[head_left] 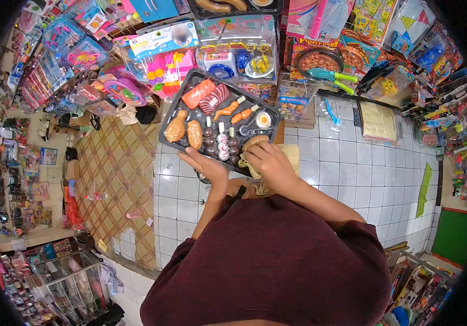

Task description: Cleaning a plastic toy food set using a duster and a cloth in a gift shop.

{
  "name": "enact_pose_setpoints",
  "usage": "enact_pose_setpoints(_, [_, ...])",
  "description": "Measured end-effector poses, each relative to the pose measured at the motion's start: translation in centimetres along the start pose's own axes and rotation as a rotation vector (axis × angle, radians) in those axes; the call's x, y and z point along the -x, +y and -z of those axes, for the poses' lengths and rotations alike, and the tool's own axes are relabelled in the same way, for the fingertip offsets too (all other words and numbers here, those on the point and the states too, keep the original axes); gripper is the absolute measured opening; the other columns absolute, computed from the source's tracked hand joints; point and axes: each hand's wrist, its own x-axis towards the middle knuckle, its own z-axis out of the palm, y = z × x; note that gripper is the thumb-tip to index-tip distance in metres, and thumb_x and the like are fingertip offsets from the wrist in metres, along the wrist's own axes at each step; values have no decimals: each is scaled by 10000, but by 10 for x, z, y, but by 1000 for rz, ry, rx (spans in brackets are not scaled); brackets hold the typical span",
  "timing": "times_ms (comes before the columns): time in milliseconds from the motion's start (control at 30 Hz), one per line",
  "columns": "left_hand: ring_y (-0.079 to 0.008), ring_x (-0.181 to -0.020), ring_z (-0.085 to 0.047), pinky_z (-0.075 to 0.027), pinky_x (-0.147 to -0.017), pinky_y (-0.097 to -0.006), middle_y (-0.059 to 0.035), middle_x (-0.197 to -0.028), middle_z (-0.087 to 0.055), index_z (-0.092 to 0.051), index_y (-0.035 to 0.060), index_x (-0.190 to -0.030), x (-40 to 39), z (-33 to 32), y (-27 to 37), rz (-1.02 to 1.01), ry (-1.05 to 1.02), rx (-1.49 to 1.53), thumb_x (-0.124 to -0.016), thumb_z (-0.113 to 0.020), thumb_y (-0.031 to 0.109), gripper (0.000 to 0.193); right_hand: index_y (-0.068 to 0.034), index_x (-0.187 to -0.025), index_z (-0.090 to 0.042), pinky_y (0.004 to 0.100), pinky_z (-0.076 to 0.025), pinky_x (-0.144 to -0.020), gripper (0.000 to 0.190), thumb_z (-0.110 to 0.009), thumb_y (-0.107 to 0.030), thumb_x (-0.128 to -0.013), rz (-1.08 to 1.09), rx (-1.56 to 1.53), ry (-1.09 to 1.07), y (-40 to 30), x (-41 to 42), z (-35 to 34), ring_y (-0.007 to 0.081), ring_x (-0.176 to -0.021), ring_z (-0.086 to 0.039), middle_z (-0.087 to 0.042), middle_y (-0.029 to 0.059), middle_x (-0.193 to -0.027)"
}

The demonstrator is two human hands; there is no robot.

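Note:
A black tray of toy food [196, 115] under clear wrap is held tilted in front of me. It carries toy salmon [198, 93], a toy drumstick [176, 127], several toy skewers and a toy egg half [263, 120]. My left hand [209, 166] supports the tray's lower left edge, palm against it with the thumb along the rim. In my right hand [272, 163] is a pale yellow cloth [290, 157], bunched at the tray's lower right corner beside a toy sausage [256, 142]. The right fingertips are partly hidden.
Packaged toys hang close beyond the tray, among them a pink toy set [172, 67] and a toy pizza pack [319, 61]. Another black toy food tray [245, 9] is at the top. Glass display case [72, 281] stands lower left; white tiled floor [331, 171] lies right.

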Motion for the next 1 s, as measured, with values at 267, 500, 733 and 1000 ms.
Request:
enact_pose_setpoints(267, [-325, -1369, -123, -107, -1113, -370, -278, -1464, -98, -106, -142, -1375, 1, 5, -14, -21, -23, -65, -983, -268, 415, 700, 0, -920, -599, 386, -454, -784, 319, -580, 58, -606, -237, 21, -88, 48, 17, 5, 307, -902, -531, -580, 118, -912])
enact_pose_setpoints(500, [-304, -1343, -176, -134, -1099, -352, -279, -1444, -144, -123, -141, -1370, -4, 6, -13, 4, -35, -58, -975, -295, 434, 719, -14, -937, -601, 396, -446, -766, 276, -564, 23, -666, -227, -133, 236, 33, -3, 38, 309, -903, -545, -594, 121, -925])
enact_pose_setpoints(733, [-263, -1168, -330, -207, -1045, -333, -254, -1311, -318, -245, -158, -1282, -12, -7, -16, -37, -32, 130, -988, -307, 386, 621, -12, -1004, -573, 363, -436, -844, 289, -539, -65, -722, 5, 28, 115, -5, -1, -13, 272, -949, -560, -585, 128, -1000])
enact_pose_setpoints(1000, [-259, -1263, -288, -194, -1067, -333, -242, -1398, -245, -149, -131, -1368, -25, 5, -7, -70, -124, 16, -985, -325, 391, 670, -56, -1012, -590, 365, -447, -823, 322, -576, -45, -690, 7, -154, -37, 26, -3, 23, 255, -974, -571, -617, 85, -982])
